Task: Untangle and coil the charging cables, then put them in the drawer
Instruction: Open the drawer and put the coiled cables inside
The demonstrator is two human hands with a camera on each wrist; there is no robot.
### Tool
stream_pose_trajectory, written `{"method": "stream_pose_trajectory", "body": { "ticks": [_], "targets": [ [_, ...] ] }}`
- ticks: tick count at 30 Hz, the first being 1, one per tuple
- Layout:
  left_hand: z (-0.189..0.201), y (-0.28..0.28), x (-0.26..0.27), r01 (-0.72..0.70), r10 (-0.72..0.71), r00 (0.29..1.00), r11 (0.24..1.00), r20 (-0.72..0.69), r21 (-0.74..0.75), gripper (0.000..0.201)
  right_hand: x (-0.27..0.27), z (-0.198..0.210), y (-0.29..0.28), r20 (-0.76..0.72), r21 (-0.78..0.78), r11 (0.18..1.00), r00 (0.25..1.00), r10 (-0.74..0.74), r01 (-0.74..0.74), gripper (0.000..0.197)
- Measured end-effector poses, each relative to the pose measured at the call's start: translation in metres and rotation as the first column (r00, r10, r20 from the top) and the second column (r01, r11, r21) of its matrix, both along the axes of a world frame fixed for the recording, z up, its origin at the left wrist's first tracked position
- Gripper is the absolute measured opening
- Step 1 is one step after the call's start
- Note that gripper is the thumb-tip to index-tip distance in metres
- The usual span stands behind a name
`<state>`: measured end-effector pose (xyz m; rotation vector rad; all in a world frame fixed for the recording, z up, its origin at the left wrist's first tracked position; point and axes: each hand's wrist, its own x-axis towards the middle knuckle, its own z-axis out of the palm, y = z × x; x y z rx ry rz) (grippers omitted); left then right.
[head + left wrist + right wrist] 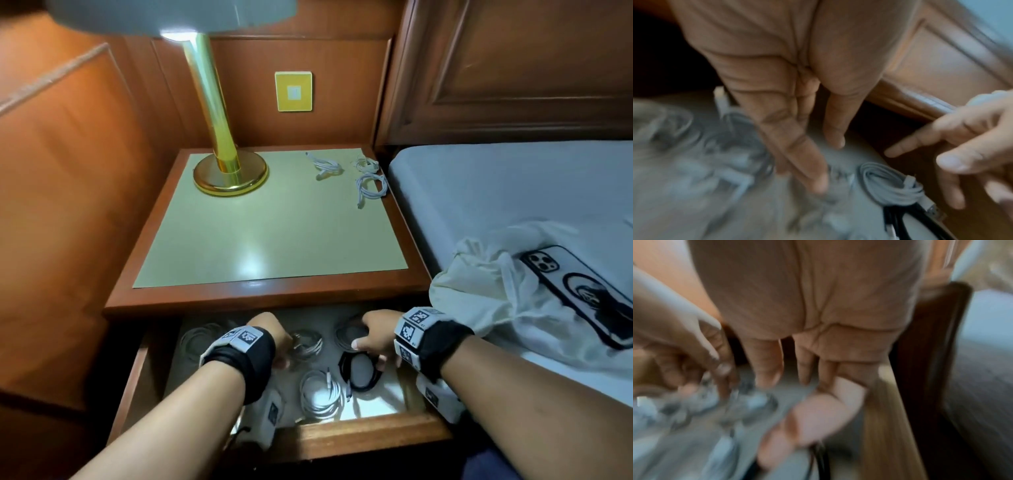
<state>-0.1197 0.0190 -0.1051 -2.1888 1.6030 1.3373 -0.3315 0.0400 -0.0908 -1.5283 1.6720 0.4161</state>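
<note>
Head view: both hands were in the drawer (pixel 373 433); left hand (pixel 270 337), fingers loose, touched the grey coil (pixel 306 342); right hand (pixel 378 334), spread, hovered nearer the black coil (pixel 361 371). Three cables (pixel 371 186) lay on the nightstand (pixel 267 291), well behind.

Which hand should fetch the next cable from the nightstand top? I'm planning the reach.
Probably the right hand: the three white cables lie at the nightstand's right rear, on its side. The left hand would have to cross over.

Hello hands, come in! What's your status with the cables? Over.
Both hands in the drawer: left hand and right hand open over coiled cables. Three white cables wait on the nightstand. Nothing blocking.
</note>
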Motion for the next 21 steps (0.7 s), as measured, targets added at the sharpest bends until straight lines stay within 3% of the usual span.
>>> {"method": "stream_pose_trajectory", "body": {
  "ticks": [3, 6, 7, 9, 11, 14, 17, 21],
  "targets": [
    [0.024, -0.002, 0.000, 0.087, -0.088, 0.996, 0.996, -0.022, -0.023, 0.021, -0.009, 0.019, -0.009, 0.147, 0.023, 0.997, 0.986, -0.082, 0.079, 0.042],
    [0.062, -0.016, -0.002, -0.037, -0.003, 0.966, 0.988, -0.259, -0.150, 0.026, -0.023, 0.053, -0.022, 0.249, -0.156, 0.977, 0.963, -0.103, 0.145, 0.024],
    [0.072, -0.026, -0.002, -0.036, -0.029, 0.967, 0.969, -0.253, -0.246, 0.028, -0.028, 0.063, -0.026, 0.275, -0.223, 0.952, 0.951, -0.143, 0.208, 0.023],
    [0.086, -0.045, -0.003, 0.060, -0.121, 0.987, 0.884, -0.102, -0.463, 0.024, -0.037, 0.075, -0.032, 0.279, -0.381, 0.871, 0.936, -0.213, 0.311, 0.023],
    [0.087, -0.059, -0.005, 0.191, -0.176, 0.981, 0.823, 0.079, -0.535, 0.017, -0.044, 0.077, -0.036, 0.290, -0.460, 0.802, 0.918, -0.270, 0.381, 0.022],
    [0.077, -0.069, -0.015, 0.333, -0.248, 0.940, 0.814, 0.233, -0.475, 0.026, -0.050, 0.072, -0.039, 0.253, -0.444, 0.800, 0.913, -0.321, 0.404, 0.018],
    [0.073, -0.077, -0.026, 0.402, -0.294, 0.910, 0.796, 0.293, -0.451, 0.025, -0.050, 0.071, -0.043, 0.170, -0.436, 0.816, 0.925, -0.339, 0.379, 0.020],
    [0.077, -0.093, -0.041, 0.448, -0.327, 0.882, 0.805, 0.338, -0.389, 0.025, -0.045, 0.071, -0.058, 0.038, -0.375, 0.872, 0.945, -0.324, 0.314, 0.054]
  ]
}}
